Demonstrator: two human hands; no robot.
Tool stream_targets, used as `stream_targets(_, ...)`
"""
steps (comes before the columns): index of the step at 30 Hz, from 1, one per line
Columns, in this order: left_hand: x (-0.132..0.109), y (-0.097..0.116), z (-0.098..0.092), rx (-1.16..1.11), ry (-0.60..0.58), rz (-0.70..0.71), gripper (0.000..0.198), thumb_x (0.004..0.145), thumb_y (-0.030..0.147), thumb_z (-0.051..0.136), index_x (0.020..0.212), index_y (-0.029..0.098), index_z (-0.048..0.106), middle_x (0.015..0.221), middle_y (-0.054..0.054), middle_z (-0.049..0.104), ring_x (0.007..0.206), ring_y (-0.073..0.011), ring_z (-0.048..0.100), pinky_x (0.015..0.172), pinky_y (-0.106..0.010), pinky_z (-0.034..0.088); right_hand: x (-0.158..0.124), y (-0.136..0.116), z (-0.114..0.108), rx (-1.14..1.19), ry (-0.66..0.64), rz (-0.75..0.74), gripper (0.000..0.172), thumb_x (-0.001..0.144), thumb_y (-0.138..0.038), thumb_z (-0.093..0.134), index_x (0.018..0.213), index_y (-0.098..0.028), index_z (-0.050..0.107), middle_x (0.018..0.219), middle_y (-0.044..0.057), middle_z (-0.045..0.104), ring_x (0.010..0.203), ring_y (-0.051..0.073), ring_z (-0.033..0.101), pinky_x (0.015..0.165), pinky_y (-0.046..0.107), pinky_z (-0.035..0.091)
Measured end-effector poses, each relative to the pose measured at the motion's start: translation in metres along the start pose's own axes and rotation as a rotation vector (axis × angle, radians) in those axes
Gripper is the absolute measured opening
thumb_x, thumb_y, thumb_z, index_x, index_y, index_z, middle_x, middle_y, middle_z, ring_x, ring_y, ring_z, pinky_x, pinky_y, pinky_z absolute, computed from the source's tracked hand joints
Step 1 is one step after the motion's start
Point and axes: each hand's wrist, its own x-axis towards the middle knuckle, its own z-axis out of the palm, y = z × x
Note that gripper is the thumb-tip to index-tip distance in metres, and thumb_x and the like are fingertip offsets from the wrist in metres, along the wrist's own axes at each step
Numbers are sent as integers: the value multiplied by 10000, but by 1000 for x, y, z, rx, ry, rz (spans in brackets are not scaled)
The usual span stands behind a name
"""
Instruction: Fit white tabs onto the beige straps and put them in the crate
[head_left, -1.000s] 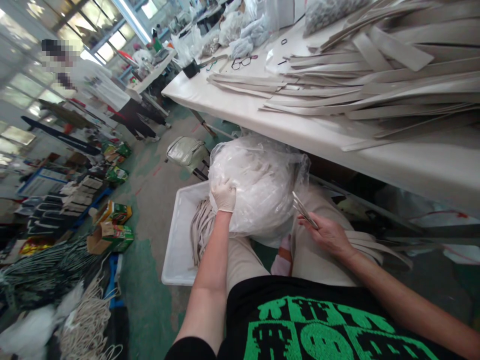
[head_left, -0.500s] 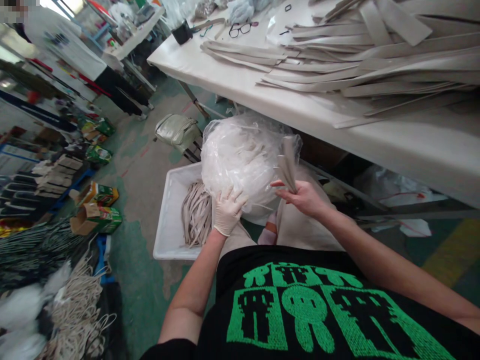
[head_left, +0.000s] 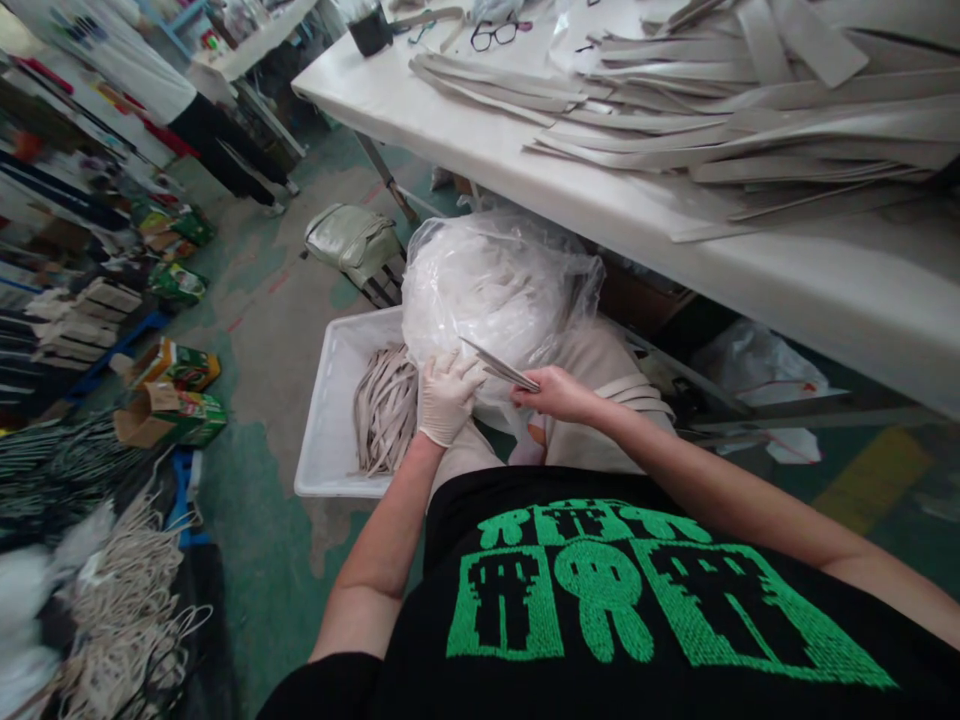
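Observation:
My left hand (head_left: 448,398), in a pale glove, rests against the near side of a large clear plastic bag (head_left: 480,280), its fingers stretched out. Whitish and beige contents show through the plastic. A small bundle of beige-grey flat strips (head_left: 499,366) is gripped in my bare right hand (head_left: 559,394). The strips' free ends point left across the bag, just above the gloved fingers. To the left of the bag, a white plastic bin (head_left: 322,420) contains many narrow beige strips (head_left: 384,410).
Long beige strips (head_left: 675,130) and glasses (head_left: 495,37) lie on the white table (head_left: 450,130) ahead. A stool with a green cushion (head_left: 352,235) stands behind the bin. Cartons (head_left: 172,410) and cord bundles (head_left: 135,600) are at the left; a person (head_left: 217,140) stands farther back.
My right hand has moved left and toward me, and its strips have tipped from upright to pointing left over the bag. The left hand remains at the bag. The view has shifted slightly.

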Motion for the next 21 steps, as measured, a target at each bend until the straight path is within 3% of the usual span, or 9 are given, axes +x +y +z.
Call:
stream_targets(3, 0, 1, 2, -5, -3, 17, 313, 865, 204, 582, 1124, 341, 694, 1351, -8, 638, 1410, -305, 409, 1177, -602, 189, 1, 0, -2, 166, 77, 43, 299, 761, -413, 661, 904, -155, 708, 682, 11, 673, 586, 147, 570, 536, 239, 411)
stream_targets(6, 3, 5, 0, 9, -29, 30, 320, 857, 204, 587, 1133, 327, 691, 1360, -22, 631, 1418, -311, 397, 1179, -604, 194, 7, -8, -2, 116, 33, 46, 502, 703, -507, 734, 1045, -140, 710, 635, -10, 626, 587, 149, 553, 544, 242, 402)
stream_targets(11, 11, 9, -3, 9, -73, 39, 226, 824, 172, 604, 984, 265, 733, 1305, -48, 663, 1397, -325, 427, 1186, -602, 201, 11, -16, 9, -92, -68, 34, 355, 710, -525, 736, 781, -179, 708, 569, -33, 571, 564, 137, 519, 514, 239, 319)
stream_targets(16, 16, 14, 1, -14, -56, -3, 229, 813, 163, 615, 998, 236, 730, 1285, -88, 664, 1413, -326, 405, 1198, -593, 184, 6, -6, 22, 130, -31, 163, 274, 699, -391, 725, 596, -177, 588, 491, -50, 511, 501, 109, 472, 481, 223, 307)
stream_targets(19, 7, 18, 7, -145, 47, -117, 355, 819, 182, 622, 1165, 241, 676, 1369, -92, 611, 1403, -301, 419, 1201, -533, 233, 2, -3, 22, 232, -51, 209, 210, 727, -330, 677, 624, -171, 584, 487, -39, 524, 447, 98, 459, 442, 218, 336)
stream_targets(21, -4, 20, 12, -325, 180, -310, 474, 842, 264, 626, 1312, 218, 583, 1442, -113, 546, 1382, -286, 444, 1184, -486, 291, -2, -2, 18, 290, -69, 210, 214, 735, -355, 671, 664, -163, 611, 504, -31, 530, 439, 96, 454, 425, 220, 360)
